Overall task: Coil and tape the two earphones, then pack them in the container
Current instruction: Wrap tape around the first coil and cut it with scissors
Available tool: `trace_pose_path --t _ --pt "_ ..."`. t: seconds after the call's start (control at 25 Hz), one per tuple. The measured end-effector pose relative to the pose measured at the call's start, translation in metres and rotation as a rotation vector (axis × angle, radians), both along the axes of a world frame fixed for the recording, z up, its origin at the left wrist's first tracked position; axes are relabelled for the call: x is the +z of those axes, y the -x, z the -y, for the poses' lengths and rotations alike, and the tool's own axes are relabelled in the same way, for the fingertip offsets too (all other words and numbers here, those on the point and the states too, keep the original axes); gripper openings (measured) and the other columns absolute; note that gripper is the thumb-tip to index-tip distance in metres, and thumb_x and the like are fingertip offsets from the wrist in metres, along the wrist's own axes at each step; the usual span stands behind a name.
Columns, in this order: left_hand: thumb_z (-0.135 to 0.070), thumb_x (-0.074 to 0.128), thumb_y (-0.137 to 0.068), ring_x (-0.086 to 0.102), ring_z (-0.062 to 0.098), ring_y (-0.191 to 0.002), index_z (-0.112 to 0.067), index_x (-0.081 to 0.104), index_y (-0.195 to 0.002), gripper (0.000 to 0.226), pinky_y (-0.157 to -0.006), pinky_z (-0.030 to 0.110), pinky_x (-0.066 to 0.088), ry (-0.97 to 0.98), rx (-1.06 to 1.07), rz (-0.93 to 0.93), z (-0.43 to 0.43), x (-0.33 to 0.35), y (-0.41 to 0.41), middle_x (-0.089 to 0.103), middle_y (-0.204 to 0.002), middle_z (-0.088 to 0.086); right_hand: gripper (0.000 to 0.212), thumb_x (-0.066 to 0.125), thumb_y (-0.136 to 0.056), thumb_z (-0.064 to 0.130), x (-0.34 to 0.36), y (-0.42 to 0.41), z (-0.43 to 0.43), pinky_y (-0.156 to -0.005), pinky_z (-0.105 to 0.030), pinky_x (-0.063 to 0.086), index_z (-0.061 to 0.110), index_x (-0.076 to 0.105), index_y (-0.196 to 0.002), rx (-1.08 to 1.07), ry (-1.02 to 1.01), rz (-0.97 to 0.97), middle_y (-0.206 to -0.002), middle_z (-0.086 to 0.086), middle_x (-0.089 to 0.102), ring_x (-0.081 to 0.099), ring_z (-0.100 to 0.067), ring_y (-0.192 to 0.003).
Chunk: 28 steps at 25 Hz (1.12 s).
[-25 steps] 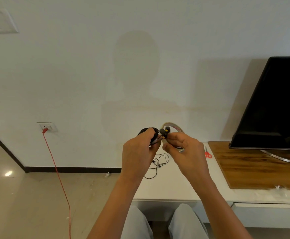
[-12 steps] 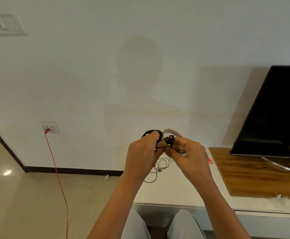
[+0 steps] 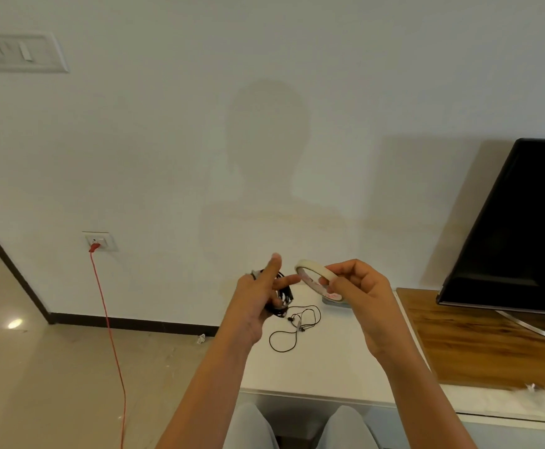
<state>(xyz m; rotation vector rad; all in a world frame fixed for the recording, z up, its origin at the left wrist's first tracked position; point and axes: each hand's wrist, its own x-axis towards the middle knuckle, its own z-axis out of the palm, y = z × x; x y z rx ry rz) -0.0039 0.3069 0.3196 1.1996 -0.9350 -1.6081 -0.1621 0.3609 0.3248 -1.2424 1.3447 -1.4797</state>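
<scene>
coiled earphone (image 3: 284, 296) left, tape roll (image 3: 316, 270) right

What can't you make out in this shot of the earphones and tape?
Head view:
Coiled earphone: mostly hidden by the left hand; whether it is taped, unclear.
Grey thing beneath the tape roll: covered by it and the right hand.
Buds of the loose earphone: too small.
Television: cut by the right edge.

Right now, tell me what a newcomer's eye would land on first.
The two raised hands at centre: the left hand grips a coiled black earphone, the right hand pinches a tape roll beside it. Below them a second earphone lies loose on the white table, and a dark TV fills the right edge.
</scene>
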Motion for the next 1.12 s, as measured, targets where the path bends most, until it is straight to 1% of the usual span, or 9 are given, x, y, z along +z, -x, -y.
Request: trace_pose_path --t 0.12,0.2,0.24,0.32,0.4,0.48,0.64,0.84,1.12 --pt "-0.034 0.069 -0.084 0.035 0.008 -0.039 -0.004 0.062 -0.080 0.032 -0.054 0.023 0.042 -0.010 -0.023 -0.052 -0.004 -0.002 0.011 0.074 -0.088 0.009 0.009 0.059 -0.085 -0.001 -0.004 -0.009 0.003 -0.067 -0.016 0.051 0.005 0.065 -0.089 0.045 -0.034 0.040 -0.083 -0.007 0.074 0.067 -0.014 -0.078" --pt "-0.027 0.075 -0.080 0.037 0.008 -0.037 -0.008 0.055 -0.086 0.028 -0.050 0.021 0.039 0.006 0.043 -0.077 -0.002 -0.002 0.015 0.066 -0.084 0.010 0.007 0.059 -0.086 0.003 -0.008 -0.015 0.006 -0.065 -0.013 0.049 -0.001 0.062 -0.090 0.037 -0.077 0.042 -0.076 -0.004 0.073 0.063 -0.012 -0.073" --pt "-0.026 0.077 -0.078 0.038 0.008 -0.039 -0.011 0.053 -0.083 0.029 -0.050 0.022 0.040 0.020 0.079 -0.075 0.000 -0.002 0.017 0.062 -0.083 0.011 0.009 0.058 -0.087 0.005 -0.008 -0.018 0.007 -0.064 -0.013 0.048 -0.002 0.062 -0.090 0.028 -0.098 0.041 -0.072 -0.001 0.072 0.061 -0.011 -0.071" --pt "-0.023 0.078 -0.077 0.039 0.012 -0.044 -0.017 0.042 -0.068 0.037 -0.054 0.026 0.040 0.066 0.147 -0.056 0.000 -0.002 0.020 0.056 -0.079 0.010 0.012 0.059 -0.088 0.011 -0.008 -0.023 0.008 -0.063 -0.014 0.044 -0.001 0.061 -0.087 0.006 -0.127 0.054 -0.065 0.003 0.069 0.059 -0.010 -0.067" --pt "-0.019 0.077 -0.077 0.039 0.013 -0.048 -0.021 0.033 -0.060 0.047 -0.056 0.027 0.040 0.118 0.184 -0.044 -0.003 0.000 0.023 0.051 -0.075 0.009 0.012 0.057 -0.089 0.014 -0.006 -0.026 0.009 -0.063 -0.018 0.041 0.003 0.060 -0.085 -0.011 -0.145 0.058 -0.062 0.005 0.068 0.057 -0.007 -0.063" --pt "-0.017 0.076 -0.078 0.039 0.013 -0.048 -0.021 0.032 -0.058 0.049 -0.056 0.027 0.040 0.139 0.210 -0.035 -0.004 0.003 0.024 0.052 -0.072 0.008 0.010 0.055 -0.089 0.012 -0.004 -0.027 0.010 -0.063 -0.019 0.041 0.005 0.059 -0.084 -0.011 -0.147 0.059 -0.063 0.005 0.068 0.056 -0.007 -0.063" --pt "-0.018 0.075 -0.079 0.038 0.015 -0.052 -0.021 0.032 -0.058 0.048 -0.054 0.026 0.040 0.138 0.227 -0.040 -0.001 0.003 0.022 0.050 -0.079 0.011 0.009 0.053 -0.089 0.009 0.001 -0.029 0.011 -0.059 -0.011 0.042 0.008 0.056 -0.080 0.001 -0.146 0.085 -0.065 0.001 0.064 0.054 -0.008 -0.062" --pt "-0.016 0.075 -0.078 0.032 0.017 -0.054 -0.021 0.031 -0.056 0.050 -0.051 0.025 0.035 0.152 0.234 -0.047 -0.002 0.002 0.024 0.046 -0.079 0.009 0.019 0.051 -0.087 0.006 0.001 -0.030 0.014 -0.069 -0.024 0.039 0.012 0.048 -0.070 0.000 -0.148 0.097 -0.061 0.000 0.059 0.052 -0.013 -0.065" --pt "-0.017 0.076 -0.077 0.032 0.019 -0.056 -0.021 0.030 -0.058 0.050 -0.056 0.028 0.035 0.147 0.243 -0.044 -0.002 -0.002 0.026 0.044 -0.076 0.010 0.021 0.051 -0.086 0.004 -0.008 -0.029 0.017 -0.075 -0.030 0.040 0.013 0.046 -0.067 0.015 -0.142 0.131 -0.053 0.007 0.057 0.050 -0.015 -0.066"
